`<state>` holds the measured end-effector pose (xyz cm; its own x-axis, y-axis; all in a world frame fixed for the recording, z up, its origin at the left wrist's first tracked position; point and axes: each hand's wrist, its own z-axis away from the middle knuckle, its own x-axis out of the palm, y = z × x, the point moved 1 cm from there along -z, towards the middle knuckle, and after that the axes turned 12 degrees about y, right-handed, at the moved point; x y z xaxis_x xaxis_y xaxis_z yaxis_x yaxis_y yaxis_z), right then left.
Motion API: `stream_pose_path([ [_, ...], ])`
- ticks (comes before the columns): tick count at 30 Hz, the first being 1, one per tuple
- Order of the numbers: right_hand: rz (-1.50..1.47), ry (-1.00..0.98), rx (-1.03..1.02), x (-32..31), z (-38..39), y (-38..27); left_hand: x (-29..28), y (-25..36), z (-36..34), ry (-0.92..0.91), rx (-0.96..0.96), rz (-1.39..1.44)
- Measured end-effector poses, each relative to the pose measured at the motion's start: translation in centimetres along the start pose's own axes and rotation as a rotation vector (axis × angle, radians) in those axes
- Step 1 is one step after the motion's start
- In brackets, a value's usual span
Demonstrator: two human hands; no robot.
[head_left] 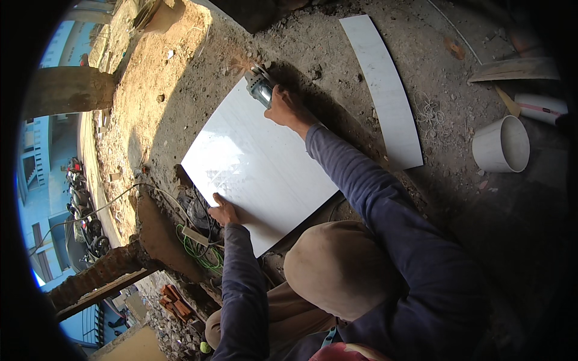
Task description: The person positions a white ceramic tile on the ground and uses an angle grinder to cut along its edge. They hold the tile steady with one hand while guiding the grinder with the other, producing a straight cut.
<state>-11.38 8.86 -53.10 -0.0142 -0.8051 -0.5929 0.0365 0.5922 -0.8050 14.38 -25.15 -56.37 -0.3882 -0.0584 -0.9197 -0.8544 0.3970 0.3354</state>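
Note:
A large glossy white tile [259, 162] lies on the dirt ground in front of me, light glaring off its surface. My right hand [289, 111] is closed around an angle grinder [261, 91] at the tile's far corner. Orange-tinted dust or sparks show beside the grinder's disc, whose contact with the tile is too small to make out. At the tile's left edge, my left hand [224, 212] grips the rim with the thumb on top; its other fingers are partly hidden.
A narrow white tile strip [385, 90] lies to the right, with a white bucket [501, 144] beyond it. Green wire [205, 256] and cables lie near my left forearm. A broken brick wall [102, 271] stands at left. Parked motorcycles [84, 210] are farther off.

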Motion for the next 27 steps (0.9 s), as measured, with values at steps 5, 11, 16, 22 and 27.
stream_pose_path([
  [5, 0.005, 0.006, -0.01, -0.05, 0.11, 0.09, 0.24, -0.22, -0.35, -0.01, 0.009, -0.01],
  [11, 0.0, 0.019, -0.008, 0.12, 0.23, 0.43, 0.28, -0.35, -0.18, 0.018, 0.027, 0.029],
  [16, 0.007, 0.009, 0.012, 0.23, 0.31, 0.59, -0.01, -0.09, 0.15, 0.016, -0.015, 0.018],
  [22, 0.023, 0.021, 0.003, 0.13, 0.59, 0.68, -0.08, -0.02, 0.05, -0.016, -0.03, -0.008],
  [27, 0.009, 0.02, -0.004, -0.17, 0.86, 0.75, 0.17, -0.29, -0.13, -0.004, -0.012, 0.001],
])
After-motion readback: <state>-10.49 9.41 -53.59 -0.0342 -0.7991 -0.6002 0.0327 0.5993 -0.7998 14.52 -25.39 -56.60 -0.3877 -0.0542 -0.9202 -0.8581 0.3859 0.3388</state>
